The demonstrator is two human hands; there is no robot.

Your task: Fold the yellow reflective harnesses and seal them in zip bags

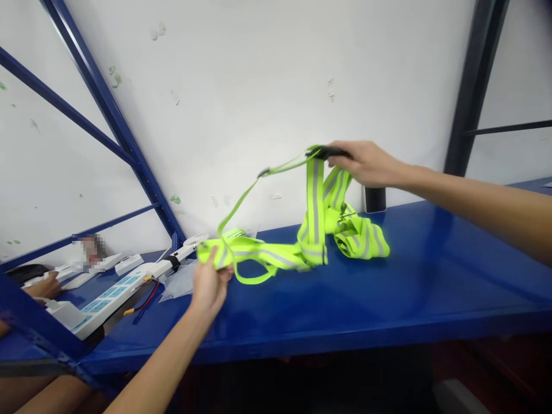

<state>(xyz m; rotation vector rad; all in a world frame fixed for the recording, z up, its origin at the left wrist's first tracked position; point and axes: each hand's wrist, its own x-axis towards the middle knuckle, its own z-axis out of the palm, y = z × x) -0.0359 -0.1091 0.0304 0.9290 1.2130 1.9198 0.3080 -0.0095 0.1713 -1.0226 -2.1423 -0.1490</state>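
Centrally, we see a vest [313,241] of fluorescent yellow webbing with grey reflective bands, bunched on a blue steel shelf [435,276] and partly lifted off it, its straps looped and twisted. At 2 o'clock, our right hand [366,164] reaches in from the frame edge, fingers and thumb clamped together on a black buckle [325,152] at the end of a narrow strap, which runs down and leftward through a small grey slider [263,172]. At 7 o'clock, our left hand [209,284] rises from below, closed on the near end of the vest, with its fingers curled around the fabric. Between the hands the vest hangs in folds, its lower part resting on the shelf. Just beyond it, at 3 o'clock, a black block [374,199] stands against a white wall [241,86]. At 8 o'clock lie a white power strip [107,305] with blue panels, a red-and-black wire [144,299] and a clear plastic bag [181,282]. At 9 o'clock, a co-worker's hand [43,286] lies well apart from ours, beyond a blue brace [112,115]
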